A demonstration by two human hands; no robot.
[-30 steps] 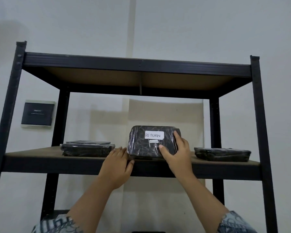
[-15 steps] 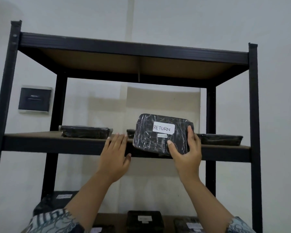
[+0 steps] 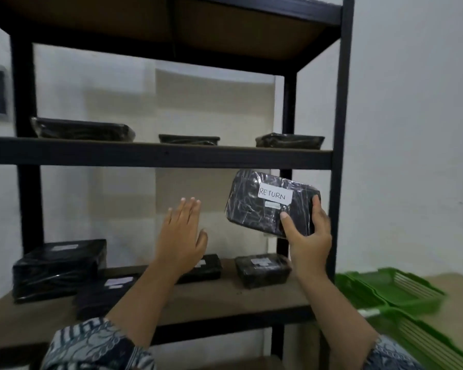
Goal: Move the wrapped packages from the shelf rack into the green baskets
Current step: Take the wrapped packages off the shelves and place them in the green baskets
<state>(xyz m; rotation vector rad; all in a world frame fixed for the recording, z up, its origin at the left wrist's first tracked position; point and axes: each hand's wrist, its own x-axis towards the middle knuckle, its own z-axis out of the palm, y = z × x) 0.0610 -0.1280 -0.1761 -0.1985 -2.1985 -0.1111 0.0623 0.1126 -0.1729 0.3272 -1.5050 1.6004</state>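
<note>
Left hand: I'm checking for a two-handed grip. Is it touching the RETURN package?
Apart. The head view shows bare wall between the open left hand and the RETURN package, which only the right hand grips.

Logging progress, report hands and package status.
Right hand grips RETURN package, clear of the rack. Left hand open, empty. Green baskets right, path clear.

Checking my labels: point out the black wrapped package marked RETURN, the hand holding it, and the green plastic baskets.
black wrapped RETURN package (image 3: 251, 206), head view, wrapped front face
right hand (image 3: 309, 236), head view, palm
green plastic baskets (image 3: 401, 289), head view, slatted wall
</note>
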